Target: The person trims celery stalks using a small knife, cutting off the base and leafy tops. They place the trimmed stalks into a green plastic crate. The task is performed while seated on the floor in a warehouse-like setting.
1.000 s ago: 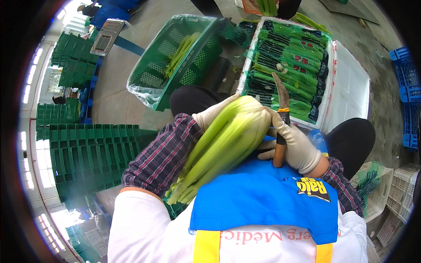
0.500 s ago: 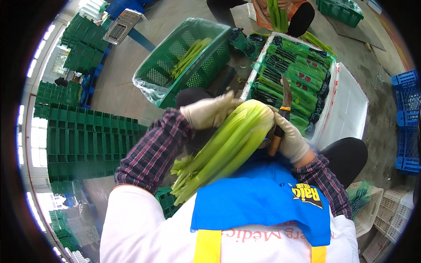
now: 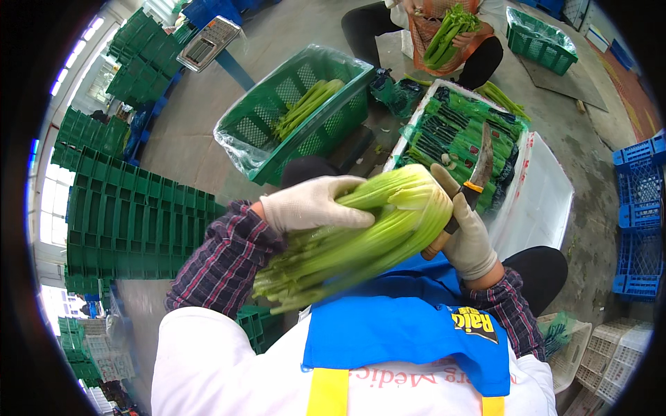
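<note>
A bunch of celery (image 3: 378, 232) lies slanted over my lap, its pale cut base at the upper right and its stalks running to the lower left, blurred at that end. My left hand (image 3: 316, 206), in a white glove, grips the stalks from the left with its fingers over them. In my gloved right hand (image 3: 473, 239) is a curved knife (image 3: 480, 166) with a wooden handle, its blade pointing up and away from me. Fingers of that hand also touch the celery's base.
Ahead stands a white foam box (image 3: 406, 142) with bagged green vegetables, its white lid (image 3: 541, 197) alongside. A green basket (image 3: 316, 142) at left holds loose celery. Beyond, a co-worker holds celery (image 3: 451, 38). Green crates (image 3: 132, 222) stack at left, blue crates (image 3: 642, 215) at right.
My left hand has moved from beside the celery's base down onto its stalks. The bunch has tilted flatter, its base shifting right. The co-worker's celery has tipped over.
</note>
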`<state>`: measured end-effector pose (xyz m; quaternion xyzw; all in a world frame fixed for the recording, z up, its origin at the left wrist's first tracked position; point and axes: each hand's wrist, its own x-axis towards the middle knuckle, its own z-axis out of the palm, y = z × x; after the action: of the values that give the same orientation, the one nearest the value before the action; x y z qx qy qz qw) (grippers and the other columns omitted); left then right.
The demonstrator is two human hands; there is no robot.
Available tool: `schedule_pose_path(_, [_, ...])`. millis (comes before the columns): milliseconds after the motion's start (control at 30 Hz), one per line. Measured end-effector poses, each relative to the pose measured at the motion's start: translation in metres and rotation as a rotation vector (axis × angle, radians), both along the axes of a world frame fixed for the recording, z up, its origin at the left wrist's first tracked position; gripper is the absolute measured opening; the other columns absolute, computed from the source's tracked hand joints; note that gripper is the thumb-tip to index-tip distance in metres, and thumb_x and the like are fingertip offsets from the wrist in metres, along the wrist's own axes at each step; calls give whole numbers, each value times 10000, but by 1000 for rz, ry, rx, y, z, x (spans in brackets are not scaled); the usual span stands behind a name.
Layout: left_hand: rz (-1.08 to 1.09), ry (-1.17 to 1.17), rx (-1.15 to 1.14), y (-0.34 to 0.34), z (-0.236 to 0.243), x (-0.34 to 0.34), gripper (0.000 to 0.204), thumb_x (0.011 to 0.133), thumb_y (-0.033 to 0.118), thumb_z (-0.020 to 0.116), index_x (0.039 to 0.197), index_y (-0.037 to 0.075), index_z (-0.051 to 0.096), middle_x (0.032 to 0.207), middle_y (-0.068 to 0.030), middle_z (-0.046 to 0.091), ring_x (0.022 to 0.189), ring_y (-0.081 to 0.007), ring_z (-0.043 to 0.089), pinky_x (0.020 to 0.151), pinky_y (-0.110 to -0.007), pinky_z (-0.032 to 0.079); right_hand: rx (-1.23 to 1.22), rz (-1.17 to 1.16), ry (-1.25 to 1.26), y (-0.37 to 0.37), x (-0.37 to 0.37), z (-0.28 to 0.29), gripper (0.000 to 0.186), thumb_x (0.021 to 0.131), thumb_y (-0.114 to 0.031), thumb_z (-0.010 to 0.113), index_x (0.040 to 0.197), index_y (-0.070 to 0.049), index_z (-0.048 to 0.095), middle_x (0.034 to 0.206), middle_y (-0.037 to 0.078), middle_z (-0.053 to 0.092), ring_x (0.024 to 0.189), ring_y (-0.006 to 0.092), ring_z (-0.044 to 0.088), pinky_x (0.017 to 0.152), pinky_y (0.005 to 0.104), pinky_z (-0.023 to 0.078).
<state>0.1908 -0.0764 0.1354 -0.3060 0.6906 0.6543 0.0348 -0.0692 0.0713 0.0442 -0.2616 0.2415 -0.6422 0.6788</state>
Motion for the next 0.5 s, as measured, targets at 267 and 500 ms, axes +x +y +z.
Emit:
schedule_pose_path(267, [-93, -255, -511, -28, 10, -21, 879, 858, 374, 872, 1556, 4, 487, 1378, -195, 691, 1272, -280, 659, 1128, -373, 487, 48, 51, -145, -31, -2, -24, 705, 1126, -454, 537, 1702, -138, 280, 1676, 102, 426, 1505, 281, 465, 1216, 491, 421])
schedule_pose_path(500, [20, -226, -666, 14, -25, 12, 944, 879, 335, 847, 1629, 2, 380, 1568, -270, 505, 1464, -352, 503, 1229, -404, 392, 171, 104, -178, -31, -13, -81, 630, 1145, -425, 501, 1676, -119, 353, 1634, 130, 486, 1486, 283, 490, 1215, 471, 430])
